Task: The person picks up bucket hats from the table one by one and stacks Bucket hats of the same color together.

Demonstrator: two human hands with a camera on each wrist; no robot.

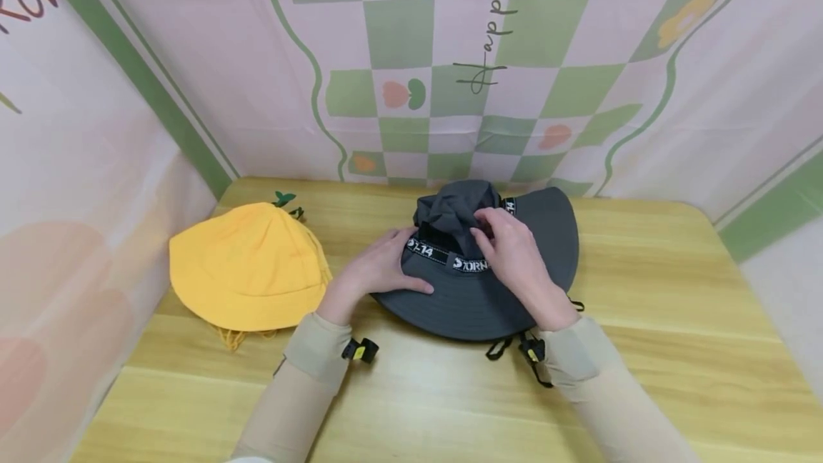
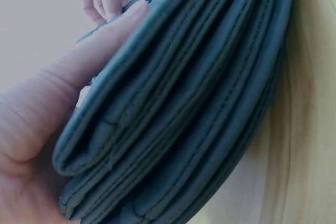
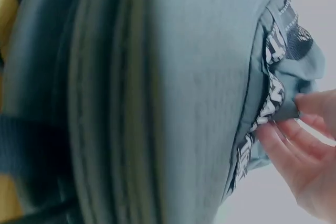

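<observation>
A dark grey wide-brimmed sun hat point(image 1: 463, 306) with a black-and-white lettered band lies at the table's middle, its crown crumpled. Several stitched brims point(image 2: 178, 93) show layered beneath one another in the left wrist view. My left hand point(image 1: 382, 266) holds the hat's left side, thumb laid over the top brim; its other fingers are partly hidden. The right hand point(image 1: 514, 252) pinches the crown fabric just above the band. In the right wrist view, thumb and fingers of that hand point(image 3: 304, 150) meet on the grey cloth point(image 3: 294, 85).
To the left lies a yellow hat point(image 1: 251, 270) with a green sprout point(image 1: 283, 198) on top and yellow cords below. Black cords with a buckle point(image 1: 532, 349) trail from under the grey brim. A patterned cloth point(image 1: 398, 34) hangs behind the wooden table point(image 1: 675, 306).
</observation>
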